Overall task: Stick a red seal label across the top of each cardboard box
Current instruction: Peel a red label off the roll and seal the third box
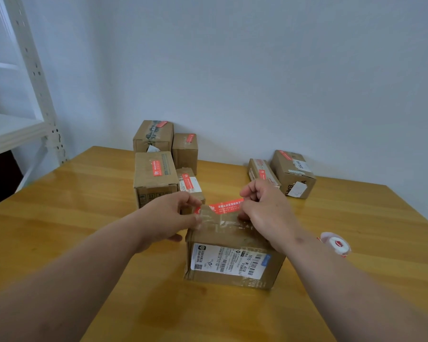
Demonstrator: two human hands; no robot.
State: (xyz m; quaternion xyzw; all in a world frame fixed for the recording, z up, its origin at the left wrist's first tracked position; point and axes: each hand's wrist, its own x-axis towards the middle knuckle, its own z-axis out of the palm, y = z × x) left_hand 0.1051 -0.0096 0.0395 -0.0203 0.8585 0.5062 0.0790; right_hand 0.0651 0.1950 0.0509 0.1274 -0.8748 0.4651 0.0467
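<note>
Two hands, left [169,219] and right [262,206], each pinch one end of the label [226,206], stretched over the box [232,257] mid-table [84,218]. Thin, limp and sticky, it is probably best held by its tips.

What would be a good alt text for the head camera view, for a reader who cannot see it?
Two bare hands, left hand and right hand, stretch a red seal label over the top of a taped cardboard box on a wooden table. Six sealed boxes stand behind against the wall, and a label roll lies at the right.
</note>
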